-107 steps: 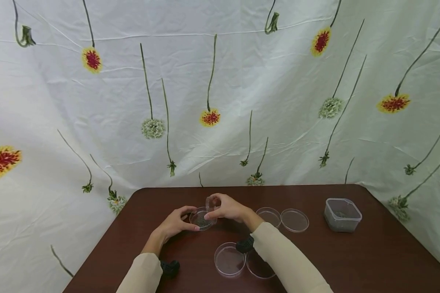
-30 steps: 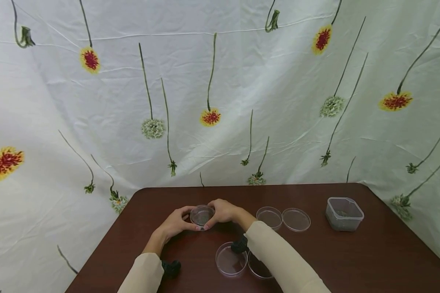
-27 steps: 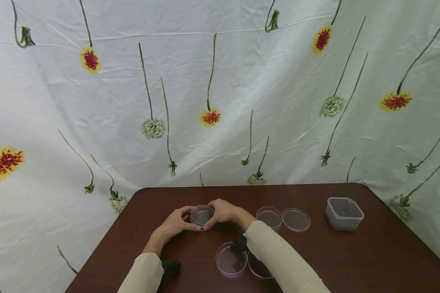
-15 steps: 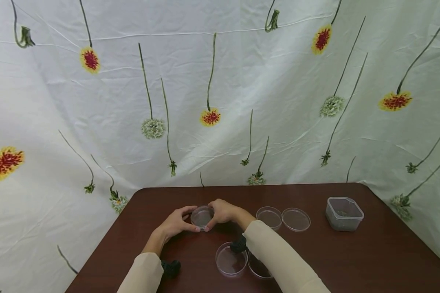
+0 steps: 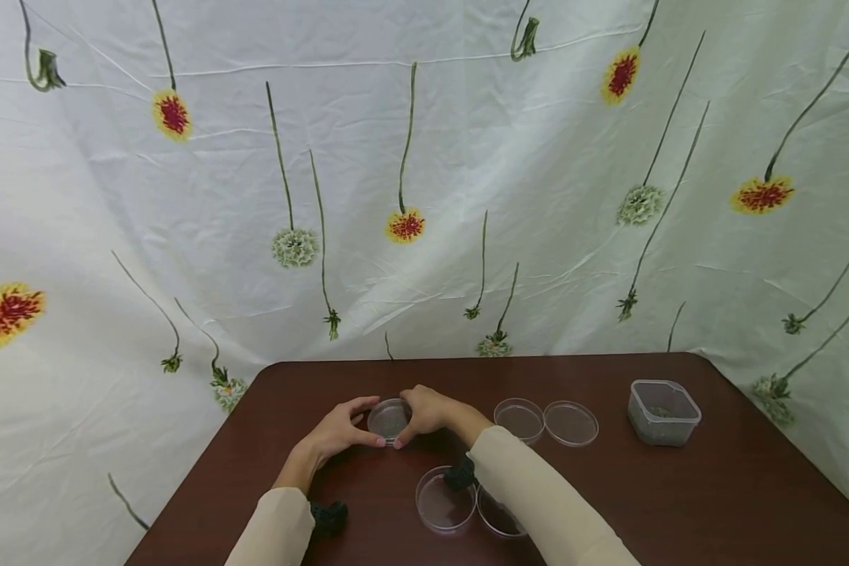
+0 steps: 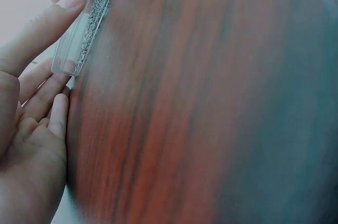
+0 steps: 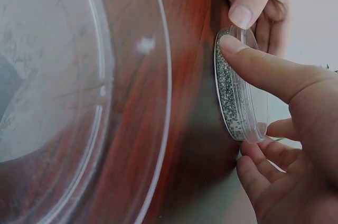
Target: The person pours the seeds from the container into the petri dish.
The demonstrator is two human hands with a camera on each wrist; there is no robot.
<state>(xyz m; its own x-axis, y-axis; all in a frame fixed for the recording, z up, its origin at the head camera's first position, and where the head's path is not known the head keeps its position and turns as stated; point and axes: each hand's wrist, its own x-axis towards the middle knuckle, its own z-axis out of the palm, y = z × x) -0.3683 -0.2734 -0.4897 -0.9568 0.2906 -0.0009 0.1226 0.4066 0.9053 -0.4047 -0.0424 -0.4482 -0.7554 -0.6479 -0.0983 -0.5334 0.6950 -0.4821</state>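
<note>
Nearest on my feed: the front dish (image 5: 440, 511) and its neighbour (image 5: 494, 520), the latter partly under the right sleeve (image 5: 545, 491). I saw no granules in either. Next out was the filled dish (image 5: 389, 422), toward the far edge of the table (image 5: 375, 503). The left hand (image 5: 339, 428) was clamped on it, thumb on the near side; the right hand (image 5: 428, 413) gripped the opposite side. Wrist views gave me grey granules (image 7: 227, 92) inside, with a lid (image 7: 254, 105) over them. I couldn't tell if the lid was fully seated or the dish flat on the tabletop. To the right, the middle piece (image 5: 520, 423) and outer piece (image 5: 571, 424) lay side by side, no granules visible. Beyond those, a plastic tub (image 5: 661, 432) with something greyish inside. My read: one dish filled and about closed; the rest looked unfilled, probably outstanding. Backdrop: floral cloth (image 5: 439, 299).
</note>
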